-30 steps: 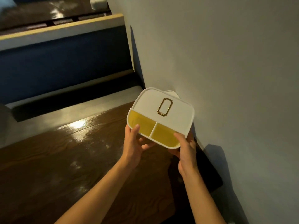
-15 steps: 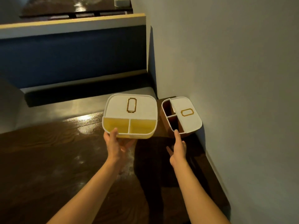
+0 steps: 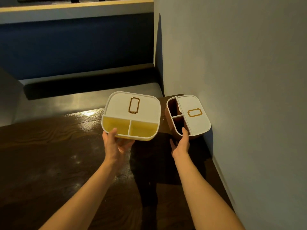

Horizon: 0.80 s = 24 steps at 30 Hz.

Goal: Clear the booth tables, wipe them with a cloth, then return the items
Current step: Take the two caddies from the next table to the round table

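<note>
- On the dark, glossy wooden table, the returning step looks to be nearing its end.
- The left hand is gripping the yellow, white-lidded plastic organiser box, lifted above the tabletop.
- The right hand is touching the brown, white-lidded plastic organiser box, fingers straight, beside the grey wall.

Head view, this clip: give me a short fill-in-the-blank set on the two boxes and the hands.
1. The left hand holds the ____ box above the table.
2. The brown box stands on the table against the ____.
3. The right hand touches the ____ box's near rim.
4. Each box shows ____ open compartments beside its white lid.

Missing words: yellow; wall; brown; two
</note>
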Each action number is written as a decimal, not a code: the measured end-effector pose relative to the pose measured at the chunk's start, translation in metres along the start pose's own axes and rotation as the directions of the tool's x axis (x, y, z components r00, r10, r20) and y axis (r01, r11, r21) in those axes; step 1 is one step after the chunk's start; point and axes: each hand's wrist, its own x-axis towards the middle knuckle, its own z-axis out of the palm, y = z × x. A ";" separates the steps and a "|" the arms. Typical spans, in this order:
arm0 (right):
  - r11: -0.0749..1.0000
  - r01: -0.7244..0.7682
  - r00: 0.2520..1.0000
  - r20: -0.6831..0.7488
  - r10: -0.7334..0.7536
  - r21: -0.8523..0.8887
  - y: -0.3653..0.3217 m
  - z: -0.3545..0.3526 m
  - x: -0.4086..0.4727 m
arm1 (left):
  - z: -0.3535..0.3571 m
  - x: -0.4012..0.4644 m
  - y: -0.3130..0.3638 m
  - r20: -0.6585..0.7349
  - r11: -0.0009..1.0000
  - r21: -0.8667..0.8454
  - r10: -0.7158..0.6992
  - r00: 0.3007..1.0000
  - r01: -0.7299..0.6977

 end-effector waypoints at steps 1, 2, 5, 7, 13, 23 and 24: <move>1.000 0.005 1.000 0.008 -0.006 0.022 0.000 -0.001 0.000 | -0.001 0.000 0.000 0.003 1.000 -0.005 0.000 1.000 0.000; 0.999 0.005 1.000 0.012 -0.005 0.042 0.000 -0.002 0.000 | -0.002 -0.001 0.001 0.005 1.000 -0.007 0.001 1.000 -0.001; 0.993 -0.006 1.000 0.016 0.004 0.118 0.002 -0.003 -0.001 | -0.005 -0.002 0.004 0.000 1.000 -0.030 -0.009 1.000 0.009; 0.989 -0.014 1.000 0.027 0.010 0.149 0.004 -0.005 -0.002 | -0.007 -0.003 0.007 -0.001 0.999 -0.042 -0.016 1.000 0.016; 0.987 -0.024 0.999 0.046 0.017 0.156 0.004 -0.003 -0.001 | -0.014 -0.008 0.015 0.029 0.998 -0.061 0.016 0.999 -0.014; 0.989 0.072 0.984 0.154 -0.091 0.127 0.012 -0.017 -0.051 | -0.030 -0.018 0.024 -0.011 0.999 -0.023 0.032 0.999 -0.032; 0.990 0.064 0.981 0.176 -0.086 0.128 0.013 -0.019 -0.058 | -0.033 -0.019 0.025 -0.019 0.999 -0.028 0.031 0.999 -0.031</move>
